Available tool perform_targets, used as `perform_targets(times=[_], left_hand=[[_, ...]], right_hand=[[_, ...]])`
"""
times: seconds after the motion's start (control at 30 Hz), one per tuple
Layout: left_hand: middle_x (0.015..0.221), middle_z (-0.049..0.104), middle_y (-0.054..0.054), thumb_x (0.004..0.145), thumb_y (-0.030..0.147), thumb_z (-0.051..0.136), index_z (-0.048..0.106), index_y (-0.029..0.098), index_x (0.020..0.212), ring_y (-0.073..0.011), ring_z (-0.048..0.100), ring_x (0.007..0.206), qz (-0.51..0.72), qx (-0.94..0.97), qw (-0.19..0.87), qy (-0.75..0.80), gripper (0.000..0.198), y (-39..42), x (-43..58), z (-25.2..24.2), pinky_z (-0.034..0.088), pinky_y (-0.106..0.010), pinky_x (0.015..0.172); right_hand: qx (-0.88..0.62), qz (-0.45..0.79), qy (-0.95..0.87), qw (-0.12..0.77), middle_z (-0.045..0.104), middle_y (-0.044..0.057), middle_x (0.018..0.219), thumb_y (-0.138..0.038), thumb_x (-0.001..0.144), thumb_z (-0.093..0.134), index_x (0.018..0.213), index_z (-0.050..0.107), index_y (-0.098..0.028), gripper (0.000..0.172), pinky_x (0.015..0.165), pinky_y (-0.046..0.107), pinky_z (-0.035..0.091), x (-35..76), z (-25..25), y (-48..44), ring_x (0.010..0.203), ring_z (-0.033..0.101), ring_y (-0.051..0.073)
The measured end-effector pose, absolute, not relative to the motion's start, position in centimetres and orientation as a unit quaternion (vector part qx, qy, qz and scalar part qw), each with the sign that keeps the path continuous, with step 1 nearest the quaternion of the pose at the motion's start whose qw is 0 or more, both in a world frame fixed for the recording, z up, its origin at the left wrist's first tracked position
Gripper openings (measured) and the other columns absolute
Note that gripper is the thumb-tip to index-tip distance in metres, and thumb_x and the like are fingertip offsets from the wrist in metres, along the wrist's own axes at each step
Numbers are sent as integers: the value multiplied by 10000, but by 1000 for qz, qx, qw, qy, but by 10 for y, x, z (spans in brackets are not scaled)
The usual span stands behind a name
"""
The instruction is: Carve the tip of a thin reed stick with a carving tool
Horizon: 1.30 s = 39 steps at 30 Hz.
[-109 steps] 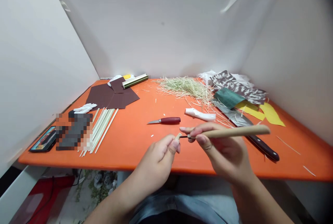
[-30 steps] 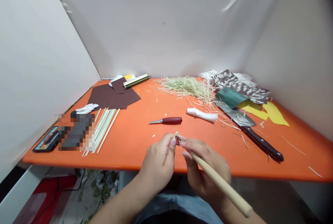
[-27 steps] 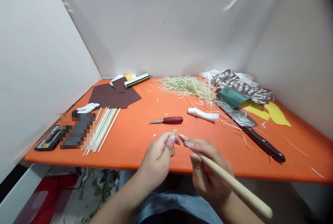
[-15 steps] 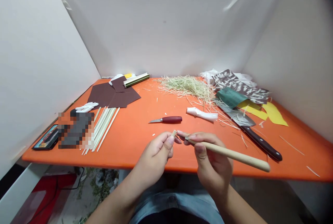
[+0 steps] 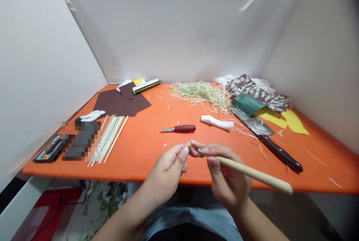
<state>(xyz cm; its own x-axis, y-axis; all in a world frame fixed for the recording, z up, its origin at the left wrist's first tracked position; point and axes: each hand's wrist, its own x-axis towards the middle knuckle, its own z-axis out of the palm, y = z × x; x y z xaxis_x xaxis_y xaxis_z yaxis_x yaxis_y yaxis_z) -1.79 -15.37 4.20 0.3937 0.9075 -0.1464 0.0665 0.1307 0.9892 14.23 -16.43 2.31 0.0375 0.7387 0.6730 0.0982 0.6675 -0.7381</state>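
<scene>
Orange tabletop, with a red-handled carving knife lying mid-table and a heap of dry straw beyond that knife. Left hand pinching a small pale wooden stick just below the knife. Right hand grasping a long wooden-handled carving tool, its metal tip against the stick

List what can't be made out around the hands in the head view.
Head view:
- Tip of the wooden-handled tool: hidden by the right hand, too small to identify.
- Lower part of the pale stick piece: hidden by the left hand.
- Pixelated object: blurred out, kind unknown.
</scene>
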Motion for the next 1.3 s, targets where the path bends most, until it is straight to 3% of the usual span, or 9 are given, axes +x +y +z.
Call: perform_targets(times=[0.3, 0.43, 0.6, 0.8, 1.1, 1.2, 1.3], left_hand=[[666, 459, 43, 1040, 465, 311, 586, 196, 925, -117, 433, 614, 308, 682, 468, 470, 402, -157, -19, 48, 335, -251, 606], [690, 518, 30, 1044, 392, 312, 553, 208, 903, -134, 476, 620, 292, 718, 401, 488, 334, -157, -18, 48, 323, -264, 620], [684, 540, 15, 1034, 351, 333, 521, 223, 865, -151, 481, 590, 281, 731, 370, 500, 283, -156, -15, 43, 284, -272, 599], [685, 556, 2, 1023, 328, 348, 543, 224, 875, -162, 485, 580, 265, 733, 366, 509, 266, -156, -13, 35, 268, -274, 596], [684, 502, 17, 1032, 360, 316, 591, 207, 969, -149, 481, 620, 294, 716, 393, 497, 320, -151, -6, 38, 331, -262, 634], [670, 460, 32, 1031, 456, 310, 605, 198, 978, -136, 448, 618, 311, 676, 460, 486, 395, -150, -9, 35, 337, -252, 620], [659, 404, 50, 1009, 526, 348, 605, 187, 984, -117, 378, 585, 313, 622, 553, 459, 426, -149, -13, 32, 318, -240, 581]], right_hand=[[-341, 176, -682, 623, 730, 33, 965, -27, 890, 574, 1082, 651, -221, 284, 931, 289, 593, 142, 27, -168, 1066, 724, 182], [-354, 127, -706, 601, 746, 49, 990, -14, 874, 585, 1077, 654, -208, 289, 940, 282, 585, 142, 31, -169, 1062, 724, 179], [-387, 153, -694, 588, 747, 35, 960, -71, 909, 580, 1030, 645, -234, 213, 893, 272, 601, 145, 32, -165, 999, 740, 168], [-422, 237, -663, 571, 748, 32, 858, -197, 936, 612, 908, 680, -219, 76, 710, 238, 615, 153, 34, -156, 792, 743, 151], [-373, 524, -434, 631, 698, 1, 635, -487, 832, 742, 837, 670, -187, 308, 616, 301, 641, 159, 27, -133, 572, 705, 148], [-364, 510, -425, 653, 696, -20, 651, -489, 876, 693, 872, 643, -211, 282, 658, 342, 657, 158, 20, -133, 606, 728, 160], [-379, 422, -491, 661, 757, 20, 865, -419, 955, 602, 997, 650, -243, 187, 770, 377, 652, 161, 13, -136, 786, 768, 184]])
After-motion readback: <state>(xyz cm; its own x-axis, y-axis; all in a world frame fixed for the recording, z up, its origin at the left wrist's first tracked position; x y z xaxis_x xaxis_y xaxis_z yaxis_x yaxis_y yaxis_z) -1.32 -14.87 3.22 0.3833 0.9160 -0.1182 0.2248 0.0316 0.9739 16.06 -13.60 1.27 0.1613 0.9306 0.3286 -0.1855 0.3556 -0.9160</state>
